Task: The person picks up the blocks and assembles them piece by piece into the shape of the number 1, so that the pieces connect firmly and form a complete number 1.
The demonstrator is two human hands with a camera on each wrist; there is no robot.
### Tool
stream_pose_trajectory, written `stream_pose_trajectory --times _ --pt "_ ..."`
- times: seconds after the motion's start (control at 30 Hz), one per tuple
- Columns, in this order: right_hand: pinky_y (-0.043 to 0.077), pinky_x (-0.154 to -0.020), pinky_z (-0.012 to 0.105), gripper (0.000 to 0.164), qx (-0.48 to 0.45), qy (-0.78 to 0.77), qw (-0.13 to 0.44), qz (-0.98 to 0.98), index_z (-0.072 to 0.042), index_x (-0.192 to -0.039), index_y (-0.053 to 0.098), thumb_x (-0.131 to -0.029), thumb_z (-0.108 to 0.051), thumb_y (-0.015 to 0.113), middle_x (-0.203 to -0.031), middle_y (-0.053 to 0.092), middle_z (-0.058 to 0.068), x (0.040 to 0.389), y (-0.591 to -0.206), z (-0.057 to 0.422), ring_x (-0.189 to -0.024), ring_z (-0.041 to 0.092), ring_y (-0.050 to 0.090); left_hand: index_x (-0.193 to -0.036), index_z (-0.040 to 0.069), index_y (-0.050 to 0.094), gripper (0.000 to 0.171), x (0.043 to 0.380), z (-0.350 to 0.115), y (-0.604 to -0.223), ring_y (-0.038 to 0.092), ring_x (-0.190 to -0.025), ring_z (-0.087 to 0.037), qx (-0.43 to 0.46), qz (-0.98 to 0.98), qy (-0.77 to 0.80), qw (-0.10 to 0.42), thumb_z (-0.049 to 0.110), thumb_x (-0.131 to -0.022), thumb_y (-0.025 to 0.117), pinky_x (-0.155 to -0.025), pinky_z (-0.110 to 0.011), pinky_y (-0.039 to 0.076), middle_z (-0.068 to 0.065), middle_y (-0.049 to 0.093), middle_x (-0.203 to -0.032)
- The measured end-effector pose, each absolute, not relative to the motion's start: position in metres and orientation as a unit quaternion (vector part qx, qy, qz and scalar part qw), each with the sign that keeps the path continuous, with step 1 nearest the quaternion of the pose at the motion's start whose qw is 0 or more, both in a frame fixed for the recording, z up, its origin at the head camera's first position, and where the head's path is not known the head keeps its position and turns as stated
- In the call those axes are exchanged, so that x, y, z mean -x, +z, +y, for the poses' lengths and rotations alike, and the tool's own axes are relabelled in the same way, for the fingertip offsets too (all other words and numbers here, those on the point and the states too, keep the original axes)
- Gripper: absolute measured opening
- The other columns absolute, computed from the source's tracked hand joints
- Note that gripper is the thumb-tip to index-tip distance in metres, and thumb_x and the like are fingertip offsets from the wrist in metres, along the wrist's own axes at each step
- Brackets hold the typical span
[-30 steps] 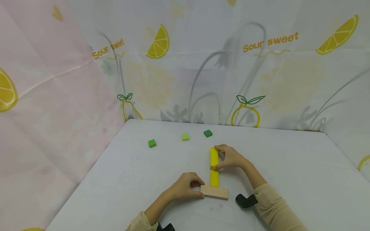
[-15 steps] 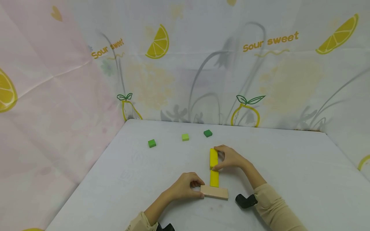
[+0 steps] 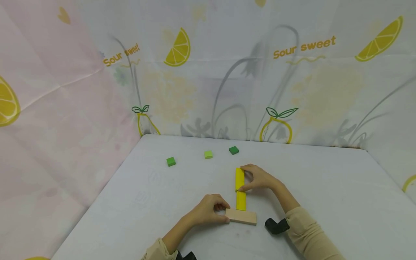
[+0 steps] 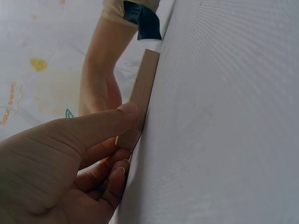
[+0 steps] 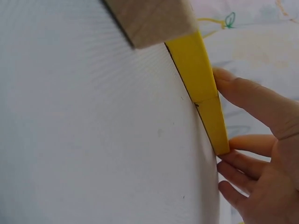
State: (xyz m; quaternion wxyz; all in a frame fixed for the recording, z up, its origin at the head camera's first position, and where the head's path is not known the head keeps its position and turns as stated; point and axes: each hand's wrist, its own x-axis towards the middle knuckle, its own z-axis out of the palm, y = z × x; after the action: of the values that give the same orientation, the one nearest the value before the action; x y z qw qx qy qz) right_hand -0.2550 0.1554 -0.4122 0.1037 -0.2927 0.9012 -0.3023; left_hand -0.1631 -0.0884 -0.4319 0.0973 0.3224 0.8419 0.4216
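Observation:
My left hand (image 3: 208, 210) pinches the left end of a plain wooden block (image 3: 243, 216) lying flat on the table; the left wrist view shows the thumb (image 4: 110, 122) along one long side. Beyond it a yellow block (image 3: 241, 202) runs away from the wooden block's far side, making a T shape. A second yellow block (image 3: 239, 177) lies end to end with the first, shifted slightly left. My right hand (image 3: 260, 178) holds this far block, with the thumb near the joint and a fingertip at its far end. In the right wrist view, both yellow blocks (image 5: 194, 70) meet along a thin seam.
Toward the back of the white table (image 3: 308, 187) lie a green block (image 3: 170, 161), a light green block (image 3: 208, 154) and a dark green block (image 3: 234, 150). A black wrist-worn piece (image 3: 277, 226) sits by the right sleeve. A printed cloth (image 3: 208, 72) hangs behind.
The far yellow block has shifted slightly toward me and to the left, with the right hand moving along. The left hand, wooden block and near yellow block have stayed put.

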Motion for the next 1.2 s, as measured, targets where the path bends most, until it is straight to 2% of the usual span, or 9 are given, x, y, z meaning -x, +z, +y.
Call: stream_pose_trajectory --times 0.33,0.47,0.67,0.87,1.2 --pt "0.032 -0.102 0.056 0.083 0.292 -0.298 0.120 0.901 0.010 -0.133 0.044 -0.071 -0.032 0.080 -0.132 0.046 0.027 0.254 -0.408 0.156 -0.124 0.043 0.040 -0.096 0.002 0.071 0.030 0.164 -0.088 -0.432 0.051 -0.075 -0.002 -0.318 0.845 0.419 0.101 0.017 -0.073 0.081 -0.069 -0.017 0.046 0.000 0.064 -0.086" --pt "0.033 -0.102 0.055 0.081 0.292 -0.281 0.110 0.908 0.010 -0.132 0.045 -0.073 -0.034 0.079 -0.131 0.047 0.027 0.254 -0.409 0.155 -0.123 0.042 0.042 -0.096 0.002 0.071 0.030 0.164 -0.088 -0.432 0.051 -0.075 -0.001 -0.317 0.846 0.418 0.100 0.017 -0.073 0.082 -0.069 -0.017 0.046 0.000 0.063 -0.086" --pt "0.038 -0.098 0.051 0.082 0.286 -0.217 0.085 0.930 0.011 -0.130 0.047 -0.076 -0.044 0.074 -0.127 0.050 0.028 0.254 -0.408 0.143 -0.117 0.040 0.047 -0.096 0.002 0.071 0.030 0.164 -0.088 -0.433 0.051 -0.075 -0.001 -0.319 0.844 0.421 0.099 0.016 -0.073 0.081 -0.069 -0.017 0.046 0.000 0.064 -0.086" --pt "0.042 -0.094 0.050 0.085 0.258 -0.169 0.080 0.948 0.007 -0.130 0.049 -0.075 -0.052 0.073 -0.126 0.050 0.027 0.252 -0.405 0.132 -0.111 0.036 0.050 -0.097 0.001 0.071 0.030 0.164 -0.087 -0.433 0.051 -0.074 -0.001 -0.322 0.841 0.423 0.100 0.017 -0.073 0.081 -0.069 -0.017 0.046 -0.001 0.064 -0.086" --pt "0.043 -0.092 0.050 0.088 0.263 -0.165 0.070 0.948 0.003 -0.132 0.049 -0.072 -0.056 0.074 -0.126 0.050 0.026 0.247 -0.404 0.133 -0.110 0.035 0.050 -0.097 0.002 0.071 0.029 0.163 -0.088 -0.432 0.051 -0.075 -0.001 -0.318 0.843 0.421 0.102 0.016 -0.073 0.081 -0.070 -0.017 0.046 -0.001 0.064 -0.087"
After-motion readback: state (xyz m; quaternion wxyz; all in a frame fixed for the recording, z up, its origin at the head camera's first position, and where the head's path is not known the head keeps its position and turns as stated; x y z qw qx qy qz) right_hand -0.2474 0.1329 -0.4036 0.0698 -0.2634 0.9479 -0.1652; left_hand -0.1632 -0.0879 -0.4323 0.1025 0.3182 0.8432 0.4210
